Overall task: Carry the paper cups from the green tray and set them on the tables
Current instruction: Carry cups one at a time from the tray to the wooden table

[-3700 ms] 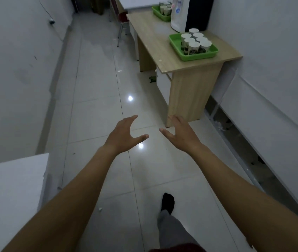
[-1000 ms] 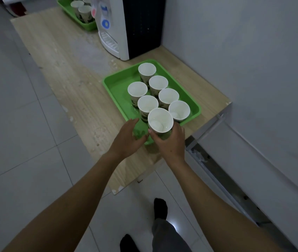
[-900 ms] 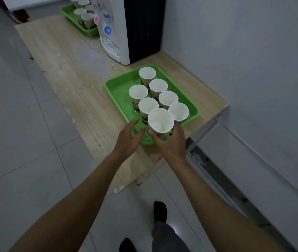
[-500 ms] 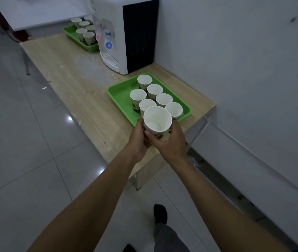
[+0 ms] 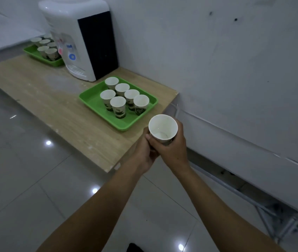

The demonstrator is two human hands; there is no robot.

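Observation:
I hold one white paper cup (image 5: 162,128) upright in both hands, just off the near right corner of the wooden table (image 5: 57,106). My right hand (image 5: 174,151) wraps its right side and bottom. My left hand (image 5: 145,151) grips it from the left. A little water shows inside the cup. The green tray (image 5: 93,102) sits on the table beyond my hands with several more white cups (image 5: 118,103) standing in it.
A white and black water dispenser (image 5: 82,40) stands behind the tray against the wall. A second green tray (image 5: 33,53) with several cups lies to the dispenser's left. Glossy tiled floor (image 5: 26,179) spreads to the left. A white panel on metal legs (image 5: 253,170) runs along the right.
I walked up to the table, took the nearest cup from the tray with both hands, lifted it and drew it back off the table's corner. The view has swung left.

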